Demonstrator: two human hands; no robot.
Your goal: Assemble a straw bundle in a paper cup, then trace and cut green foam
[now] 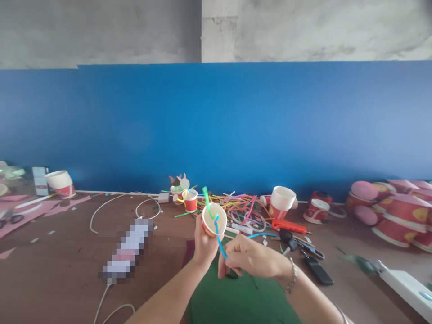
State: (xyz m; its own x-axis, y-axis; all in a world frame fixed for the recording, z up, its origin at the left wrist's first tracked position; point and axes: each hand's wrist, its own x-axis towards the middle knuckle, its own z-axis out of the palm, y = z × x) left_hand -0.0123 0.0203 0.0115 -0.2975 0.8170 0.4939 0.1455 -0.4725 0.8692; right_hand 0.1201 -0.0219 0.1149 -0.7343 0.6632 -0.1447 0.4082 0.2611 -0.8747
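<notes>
My left hand (204, 247) is wrapped round a red-and-white paper cup (221, 215), its open mouth tilted toward me. A green straw (207, 198) sticks up out of the cup at the far side. From inside the cup a blue straw (221, 246) bends over the near rim. My right hand (248, 256) pinches the outer end of that blue straw between thumb and fingers. Below both hands lies a green mat (232, 299). Where the straws meet inside the cup is too small to make out.
Behind the cup lies a pile of coloured straws (232, 204), beside small decorated cups (191, 201). To the right are stacked white cups (282, 200), an orange-handled tool (290, 226), keys (288, 240) and red-and-pink cups (405, 216). A phone (126, 249) with a white cable lies left.
</notes>
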